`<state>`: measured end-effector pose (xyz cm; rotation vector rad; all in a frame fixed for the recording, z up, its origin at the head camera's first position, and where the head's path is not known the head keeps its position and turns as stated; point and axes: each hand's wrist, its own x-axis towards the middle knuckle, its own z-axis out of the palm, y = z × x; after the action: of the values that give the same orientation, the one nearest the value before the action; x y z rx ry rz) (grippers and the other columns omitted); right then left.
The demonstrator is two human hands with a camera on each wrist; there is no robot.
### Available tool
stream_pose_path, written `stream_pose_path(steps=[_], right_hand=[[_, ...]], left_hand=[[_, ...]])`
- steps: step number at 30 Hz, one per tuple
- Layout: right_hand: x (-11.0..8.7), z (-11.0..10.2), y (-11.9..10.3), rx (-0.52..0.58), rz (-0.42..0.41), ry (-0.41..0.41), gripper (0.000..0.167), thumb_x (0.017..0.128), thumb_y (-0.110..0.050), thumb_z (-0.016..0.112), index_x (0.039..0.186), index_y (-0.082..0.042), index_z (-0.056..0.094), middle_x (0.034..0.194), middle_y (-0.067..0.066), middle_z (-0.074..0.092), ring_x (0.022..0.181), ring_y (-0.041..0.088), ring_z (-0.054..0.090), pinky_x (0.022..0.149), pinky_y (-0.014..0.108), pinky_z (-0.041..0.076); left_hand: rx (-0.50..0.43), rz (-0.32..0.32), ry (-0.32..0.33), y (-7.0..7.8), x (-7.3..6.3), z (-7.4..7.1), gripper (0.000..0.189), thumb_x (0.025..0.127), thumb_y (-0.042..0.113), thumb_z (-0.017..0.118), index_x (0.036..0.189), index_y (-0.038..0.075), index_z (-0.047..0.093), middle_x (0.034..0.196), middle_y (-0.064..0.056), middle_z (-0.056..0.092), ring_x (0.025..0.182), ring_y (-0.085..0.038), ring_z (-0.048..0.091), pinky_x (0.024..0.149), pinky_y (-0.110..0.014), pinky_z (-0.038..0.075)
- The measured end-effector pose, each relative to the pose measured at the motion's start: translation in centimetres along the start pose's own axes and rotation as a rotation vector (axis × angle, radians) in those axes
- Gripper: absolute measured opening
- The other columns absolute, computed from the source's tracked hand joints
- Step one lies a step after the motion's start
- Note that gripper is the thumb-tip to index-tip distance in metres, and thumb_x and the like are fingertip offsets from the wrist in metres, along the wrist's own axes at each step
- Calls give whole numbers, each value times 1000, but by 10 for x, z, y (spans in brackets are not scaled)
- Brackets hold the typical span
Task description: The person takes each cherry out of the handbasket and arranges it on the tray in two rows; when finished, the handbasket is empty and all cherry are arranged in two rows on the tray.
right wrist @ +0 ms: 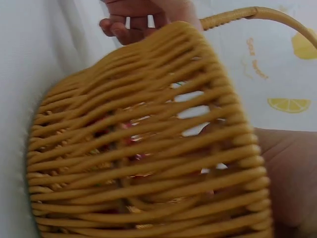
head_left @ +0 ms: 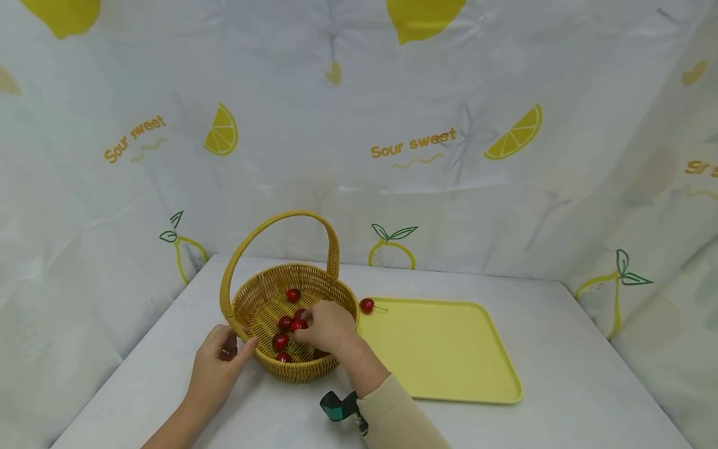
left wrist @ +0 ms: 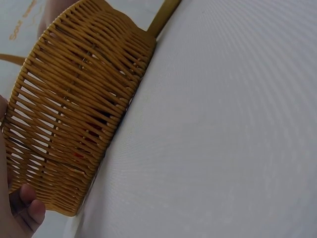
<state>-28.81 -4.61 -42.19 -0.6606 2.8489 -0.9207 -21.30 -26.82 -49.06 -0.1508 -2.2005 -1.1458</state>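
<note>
A round woven basket with a tall arched handle stands on the white table, several dark red cherries lying on its bottom. My left hand holds the basket's near left rim beside the handle's foot, thumb at the rim. In the left wrist view, curled fingertips show at the basket's outer wall. My right hand reaches over the right rim and pinches a red cherry inside the basket. In the right wrist view, the woven wall covers most of that hand's work.
Right of the basket lies a yellow rectangular tray, with one stemmed cherry at its far left corner. A dark strap hangs by the right sleeve. Behind the table hangs a white cloth printed with lemons.
</note>
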Motion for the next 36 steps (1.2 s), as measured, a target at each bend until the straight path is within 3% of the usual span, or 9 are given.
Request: stream_pose_path(steps=[4, 11, 22, 29, 36], right_hand=[[-1, -13, 2, 59, -74, 45, 17, 87, -26, 81, 92, -12, 74, 68, -5, 54, 61, 9, 49, 53, 24, 38], [-5, -38, 2, 110, -125, 104, 24, 88, -23, 79, 107, -10, 77, 75, -4, 57, 62, 10, 48, 55, 26, 39], [-15, -67, 7, 165, -107, 147, 27, 91, -22, 76, 114, -7, 74, 81, -3, 60, 62, 13, 48, 56, 29, 40], [-20, -82, 17, 222, -97, 182, 24, 91, -21, 76, 111, -8, 73, 84, -2, 59, 73, 18, 50, 54, 30, 38], [-22, -97, 32, 286, -73, 187, 25, 92, -16, 75, 116, -11, 73, 89, 1, 57, 65, 19, 52, 53, 30, 42]], left_hand=[[-9, 4, 2, -1, 0, 0, 19, 89, 10, 82, 94, 14, 64, 82, -5, 49, 74, -13, 45, 59, -18, 42], [-6, 13, -7, -1, 3, 1, 19, 90, 12, 81, 93, 14, 62, 82, -4, 49, 74, -13, 44, 58, -19, 41], [2, 10, -9, -2, 3, 2, 21, 89, 11, 81, 93, 12, 61, 83, -10, 51, 73, -13, 45, 58, -20, 40], [19, 14, -4, -3, 2, 2, 23, 89, 12, 82, 90, 14, 59, 81, -2, 48, 71, -13, 45, 57, -21, 40], [19, 15, -5, -2, 1, 0, 24, 89, 12, 81, 88, 12, 58, 81, -3, 47, 71, -13, 44, 57, -21, 40]])
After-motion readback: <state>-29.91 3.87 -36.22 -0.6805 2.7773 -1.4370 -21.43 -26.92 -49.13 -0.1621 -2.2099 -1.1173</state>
